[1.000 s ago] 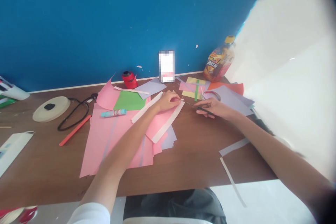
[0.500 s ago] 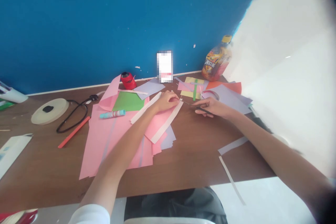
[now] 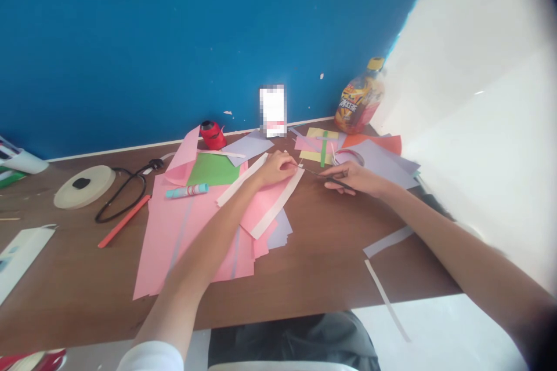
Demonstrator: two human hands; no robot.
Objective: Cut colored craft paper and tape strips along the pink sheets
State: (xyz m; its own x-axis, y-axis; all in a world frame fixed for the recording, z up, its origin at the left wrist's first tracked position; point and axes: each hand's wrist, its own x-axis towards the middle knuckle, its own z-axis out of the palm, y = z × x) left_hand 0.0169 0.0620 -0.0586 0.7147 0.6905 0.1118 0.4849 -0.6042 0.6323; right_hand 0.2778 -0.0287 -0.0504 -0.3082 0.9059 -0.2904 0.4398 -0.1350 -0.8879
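Note:
A sheet of pink paper (image 3: 267,206) with white strips along two sides lies on top of other pink sheets (image 3: 161,249). My left hand (image 3: 278,168) rests over its far end, fingers curled and closed on the paper near the corner. In my right hand (image 3: 350,177) is a pair of scissors (image 3: 337,182), its dark handles in the fingers. The thin blades point left and reach the paper's corner beside my left fingertips. How far apart the blades are is too small to make out.
A glue stick (image 3: 187,191) lies on the pink sheets near green paper (image 3: 215,169). Behind stand a red object (image 3: 213,135), a blurred-out phone-like rectangle (image 3: 273,111) and a drink bottle (image 3: 359,101). A black cable (image 3: 119,220) lies left; paper strips (image 3: 387,301) overhang the front edge.
Both hands, the paper and the scissors hold almost the same place. The whole view has shifted very slightly.

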